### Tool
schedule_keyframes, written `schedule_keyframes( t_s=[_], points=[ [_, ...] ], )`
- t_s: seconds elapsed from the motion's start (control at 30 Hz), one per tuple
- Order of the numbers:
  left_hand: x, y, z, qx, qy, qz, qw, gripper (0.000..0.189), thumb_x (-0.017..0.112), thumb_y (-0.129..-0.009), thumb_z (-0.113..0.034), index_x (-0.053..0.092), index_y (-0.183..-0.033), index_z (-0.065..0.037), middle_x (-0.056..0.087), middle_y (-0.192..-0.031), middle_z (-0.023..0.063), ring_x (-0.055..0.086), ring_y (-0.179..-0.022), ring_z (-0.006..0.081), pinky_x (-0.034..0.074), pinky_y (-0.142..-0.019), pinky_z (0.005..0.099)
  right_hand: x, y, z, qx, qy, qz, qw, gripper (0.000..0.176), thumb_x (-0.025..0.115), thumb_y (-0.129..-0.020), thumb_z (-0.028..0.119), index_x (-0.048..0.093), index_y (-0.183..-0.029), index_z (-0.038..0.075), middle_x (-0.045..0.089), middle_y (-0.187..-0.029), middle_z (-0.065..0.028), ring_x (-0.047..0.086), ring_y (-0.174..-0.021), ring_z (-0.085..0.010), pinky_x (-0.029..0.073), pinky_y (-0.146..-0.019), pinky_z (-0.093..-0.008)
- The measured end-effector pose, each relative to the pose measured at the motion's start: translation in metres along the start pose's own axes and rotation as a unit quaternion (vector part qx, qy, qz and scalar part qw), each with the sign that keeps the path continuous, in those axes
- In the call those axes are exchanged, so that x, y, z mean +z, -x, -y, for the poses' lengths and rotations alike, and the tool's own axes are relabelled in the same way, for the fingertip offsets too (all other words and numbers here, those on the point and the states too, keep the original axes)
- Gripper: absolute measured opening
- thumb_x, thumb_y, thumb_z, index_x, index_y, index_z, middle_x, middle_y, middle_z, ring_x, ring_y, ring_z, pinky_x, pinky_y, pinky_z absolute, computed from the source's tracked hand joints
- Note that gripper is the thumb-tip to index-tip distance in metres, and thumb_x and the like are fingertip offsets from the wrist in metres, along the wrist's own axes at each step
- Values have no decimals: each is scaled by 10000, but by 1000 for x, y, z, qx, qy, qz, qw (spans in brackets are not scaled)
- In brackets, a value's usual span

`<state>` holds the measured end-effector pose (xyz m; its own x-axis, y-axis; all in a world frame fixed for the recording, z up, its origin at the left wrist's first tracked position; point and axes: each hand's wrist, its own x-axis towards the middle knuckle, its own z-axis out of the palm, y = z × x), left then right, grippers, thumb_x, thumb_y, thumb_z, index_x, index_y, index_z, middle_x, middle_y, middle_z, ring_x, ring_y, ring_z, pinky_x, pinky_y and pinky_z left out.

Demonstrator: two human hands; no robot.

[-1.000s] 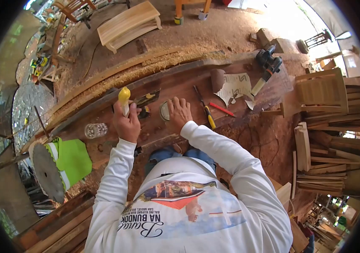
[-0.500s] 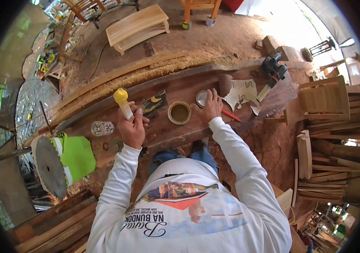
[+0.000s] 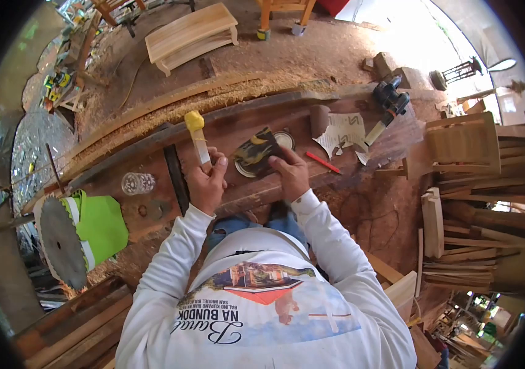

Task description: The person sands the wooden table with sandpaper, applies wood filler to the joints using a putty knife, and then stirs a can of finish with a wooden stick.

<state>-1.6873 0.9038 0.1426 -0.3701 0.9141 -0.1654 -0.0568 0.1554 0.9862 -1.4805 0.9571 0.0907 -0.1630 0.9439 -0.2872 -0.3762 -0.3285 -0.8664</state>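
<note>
My left hand [image 3: 207,183] is closed around a flat pale stick [image 3: 200,150] held upright, its top wrapped in a yellow covering [image 3: 194,120]. With my right hand [image 3: 292,171] I grip the edge of a dark thin panel [image 3: 255,152] smeared with yellowish paint-like streaks. Behind that panel, a round open can [image 3: 246,174] shows only part of its rim. A round metal lid [image 3: 285,139] lies on the wooden bench [image 3: 238,200], partly covered by the panel's corner. To the right of my right hand is a red pencil-like stick [image 3: 323,163].
A clear jar [image 3: 138,183] stands left on the bench, near a circular saw blade [image 3: 59,243] and a green sheet [image 3: 104,227]. Torn sandpaper [image 3: 343,132] and a black power tool [image 3: 390,101] lie right. A small wooden table [image 3: 192,34] stands beyond.
My right hand has left the lid and taken up the dark panel from the bench, bringing it over the can. My left hand still holds the yellow-topped stick.
</note>
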Motion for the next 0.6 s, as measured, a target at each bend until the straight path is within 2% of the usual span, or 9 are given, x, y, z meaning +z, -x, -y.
schedule_keyframes(
  t_s=[0.03,0.1,0.13,0.23,0.27,0.37,0.4,0.53,0.6],
  points=[
    [-4,0,5,1,-13,-4,1000,259,693,-995,-123,550,-1196,-43,644,-856,14,568,-549,67,457,-477,237,-9,2,5,-67,145,-23,987,332,662,-926,-4,699,-1256,2,738,-1098,-98,702,-1021,-257,536,-957,-338],
    [-10,4,15,-23,-47,1,999,222,696,-981,-136,574,-1149,-55,636,-819,-5,548,-548,59,457,-486,241,-26,5,15,-198,418,-60,885,350,654,-903,-15,720,-1243,41,740,-1090,-117,706,-985,-302,539,-940,-352],
    [-12,5,21,-34,-63,4,997,204,698,-975,-142,586,-1126,-61,632,-800,-14,538,-547,54,457,-490,242,-30,5,13,-283,461,-73,838,410,667,-837,-21,750,-1218,104,727,-1108,-125,679,-970,-347,542,-916,-396],
    [-15,8,49,-67,-64,8,996,181,704,-957,-162,608,-1080,-70,634,-768,-13,562,-570,77,486,-536,270,-33,2,5,-396,573,-26,717,449,678,-794,-14,750,-1215,127,726,-1151,-101,656,-979,-343,541,-897,-421],
    [-13,9,57,-61,-81,0,995,183,708,-951,-165,610,-1072,-68,640,-771,-4,576,-585,90,495,-557,277,-39,0,-10,-380,618,2,688,483,686,-769,28,737,-1229,167,679,-1297,-75,617,-1080,-314,508,-940,-439],
    [-10,10,81,-51,-112,-19,992,195,719,-931,-171,614,-1053,-61,662,-784,27,623,-638,127,523,-618,303,-32,2,-31,-392,686,55,610,496,683,-779,66,716,-1255,200,596,-1434,-57,573,-1182,-310,458,-1010,-463],
    [-8,10,89,-53,-111,-21,992,201,723,-924,-174,616,-1049,-58,672,-790,39,641,-660,140,532,-639,314,-38,-1,-45,-382,697,75,602,502,683,-781,100,705,-1268,221,495,-1539,-52,501,-1289,-312,406,-1060,-523],
    [2,12,87,-72,-77,-7,994,217,726,-904,-168,621,-1057,-55,715,-840,84,697,-729,177,554,-685,341,-44,1,-53,-342,751,92,557,520,708,-760,145,708,-1273,231,432,-1581,-115,420,-1386,-385,371,-1100,-569],
    [6,11,99,-23,-95,-4,995,237,718,-900,-164,616,-1085,-59,736,-885,108,724,-762,217,565,-709,365,-43,1,-45,-333,754,103,556,534,721,-749,166,708,-1278,236,404,-1593,-152,368,-1432,-435,341,-1134,-601]
  ],
)
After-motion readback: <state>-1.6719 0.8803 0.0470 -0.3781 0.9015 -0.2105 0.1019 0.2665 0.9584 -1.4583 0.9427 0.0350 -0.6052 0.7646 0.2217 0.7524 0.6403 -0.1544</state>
